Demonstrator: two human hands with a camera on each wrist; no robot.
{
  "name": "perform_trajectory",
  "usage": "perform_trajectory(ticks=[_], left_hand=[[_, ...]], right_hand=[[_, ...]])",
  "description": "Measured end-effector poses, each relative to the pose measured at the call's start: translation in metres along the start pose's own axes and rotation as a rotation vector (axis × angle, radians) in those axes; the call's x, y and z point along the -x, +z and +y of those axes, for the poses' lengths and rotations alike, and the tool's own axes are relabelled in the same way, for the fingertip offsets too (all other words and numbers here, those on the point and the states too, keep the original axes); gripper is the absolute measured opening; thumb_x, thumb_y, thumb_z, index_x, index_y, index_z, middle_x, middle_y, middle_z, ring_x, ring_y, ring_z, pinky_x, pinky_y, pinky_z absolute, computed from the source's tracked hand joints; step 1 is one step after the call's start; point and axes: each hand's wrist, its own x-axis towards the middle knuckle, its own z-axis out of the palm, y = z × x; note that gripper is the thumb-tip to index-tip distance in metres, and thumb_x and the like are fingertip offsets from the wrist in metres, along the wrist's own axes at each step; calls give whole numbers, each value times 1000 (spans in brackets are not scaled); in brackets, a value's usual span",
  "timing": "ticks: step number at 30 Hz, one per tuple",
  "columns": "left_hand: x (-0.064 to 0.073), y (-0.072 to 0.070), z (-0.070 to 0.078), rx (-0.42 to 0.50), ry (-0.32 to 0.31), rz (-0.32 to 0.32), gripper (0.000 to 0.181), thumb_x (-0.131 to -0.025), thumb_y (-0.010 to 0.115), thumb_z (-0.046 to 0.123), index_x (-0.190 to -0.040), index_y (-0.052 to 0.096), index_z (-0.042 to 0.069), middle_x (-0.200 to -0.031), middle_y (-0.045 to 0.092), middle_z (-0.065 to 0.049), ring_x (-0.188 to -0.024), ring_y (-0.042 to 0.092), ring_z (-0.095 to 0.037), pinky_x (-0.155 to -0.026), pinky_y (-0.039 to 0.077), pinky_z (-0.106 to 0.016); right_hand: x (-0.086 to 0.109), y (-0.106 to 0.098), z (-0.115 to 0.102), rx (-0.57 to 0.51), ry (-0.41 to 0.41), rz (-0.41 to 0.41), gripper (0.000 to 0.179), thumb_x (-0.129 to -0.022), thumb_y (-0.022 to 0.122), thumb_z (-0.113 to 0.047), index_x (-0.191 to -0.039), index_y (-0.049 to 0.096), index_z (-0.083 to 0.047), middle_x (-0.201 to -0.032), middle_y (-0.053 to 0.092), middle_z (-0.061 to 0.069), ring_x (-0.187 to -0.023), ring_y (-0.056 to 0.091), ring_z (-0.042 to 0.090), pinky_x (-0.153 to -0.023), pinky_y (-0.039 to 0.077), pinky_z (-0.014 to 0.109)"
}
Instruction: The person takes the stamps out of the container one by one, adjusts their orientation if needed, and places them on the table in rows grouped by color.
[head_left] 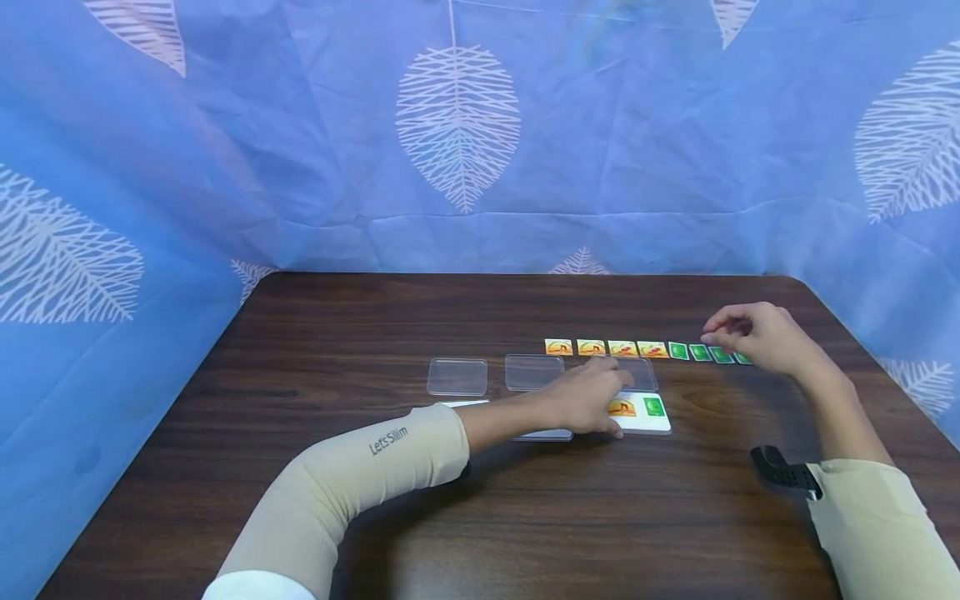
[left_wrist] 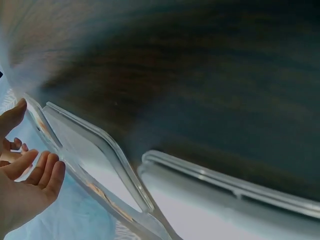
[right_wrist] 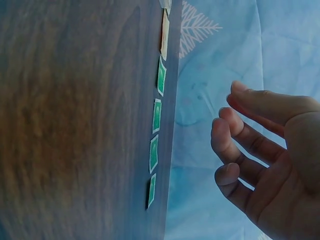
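Note:
My left hand [head_left: 588, 396] reaches over the left side of a shallow white box [head_left: 645, 423], thumb near its front edge and fingers toward its back. A yellow-orange picture sticker [head_left: 622, 408] and a green sticker [head_left: 654, 407] lie on the white surface. In the left wrist view the fingers [left_wrist: 50, 175] are relaxed and spread from the thumb. My right hand [head_left: 765, 337] hovers over the right end of a row of small green stickers [head_left: 678, 352]. Seen from the right wrist, its fingers [right_wrist: 227, 145] are loosely bent, with nothing visible between them.
Yellow picture stickers [head_left: 558, 347] continue the row leftward. Before the row lie clear plastic lids [head_left: 457, 377], one partly behind my left hand. Further white boxes [left_wrist: 95, 150] sit under my left forearm, partly hidden. A blue leaf-print cloth [head_left: 322, 150] hangs behind the dark wooden table [head_left: 540, 525].

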Motion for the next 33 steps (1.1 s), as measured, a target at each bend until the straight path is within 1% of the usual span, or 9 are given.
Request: perform_trajectory(ticks=[6, 9, 13, 17, 20, 24, 28, 30, 33], left_hand=[[-6, 4, 3, -3, -6, -23, 68, -76, 78, 40, -134, 52, 14, -116, 54, 6, -102, 47, -7, -76, 41, -18], [-8, 5, 4, -19, 4, -31, 68, -76, 79, 39, -133, 53, 14, -111, 54, 7, -99, 46, -6, -75, 40, -18], [-10, 5, 5, -48, 29, -31, 66, -76, 79, 38, -131, 54, 13, -113, 56, 7, -100, 46, -7, -79, 39, -20], [-11, 3, 6, -74, 38, -38, 66, -75, 79, 38, -131, 54, 13, -116, 58, 7, -103, 47, -7, -86, 38, -21], [-11, 3, 7, -83, 32, -42, 66, -75, 80, 39, -130, 54, 13, -113, 58, 8, -102, 48, -6, -88, 38, -20], [-10, 3, 7, -67, 11, -51, 69, -74, 80, 40, -132, 53, 14, -118, 57, 7, -105, 48, -7, -87, 39, -19], [-9, 4, 6, -57, 2, -56, 71, -74, 79, 41, -134, 51, 14, -127, 54, 6, -110, 47, -7, -90, 38, -19], [-10, 4, 6, -53, 6, -49, 70, -74, 80, 41, -133, 52, 13, -122, 56, 7, -108, 48, -6, -90, 38, -19], [-11, 4, 6, -44, 21, -44, 68, -74, 80, 39, -131, 53, 12, -111, 57, 8, -101, 48, -5, -86, 38, -19]], right_hand=[[2, 2, 1, -8, -15, -3, 16, -93, 63, -18, -94, 68, -3, -77, 65, 9, -62, 59, 21, -48, 43, 29], [2, 2, 1, -7, -17, 7, 15, -93, 63, -17, -93, 68, -3, -78, 65, 9, -62, 59, 21, -48, 43, 30], [2, 2, 0, -4, -30, 8, 14, -93, 63, -16, -94, 68, -3, -79, 65, 10, -63, 60, 22, -49, 43, 29], [1, 3, -1, -6, -52, 4, 14, -93, 62, -16, -93, 68, -3, -79, 65, 10, -64, 61, 23, -49, 44, 29], [1, 4, -1, -3, -64, 11, 13, -92, 63, -15, -92, 69, -4, -79, 65, 9, -64, 60, 22, -48, 43, 29], [-1, 6, -2, -4, -83, 8, 10, -91, 64, -14, -91, 69, -5, -78, 65, 8, -63, 60, 19, -49, 43, 28], [-2, 7, -7, -23, -105, -19, 9, -91, 64, -12, -93, 69, -5, -79, 66, 8, -64, 59, 19, -51, 44, 28], [-2, 7, -10, -41, -127, -43, 10, -91, 63, -10, -95, 69, -3, -81, 66, 9, -64, 59, 20, -51, 44, 28], [-3, 8, -15, -72, -164, -87, 10, -90, 64, -7, -98, 68, -2, -83, 66, 8, -65, 59, 17, -52, 45, 27]])
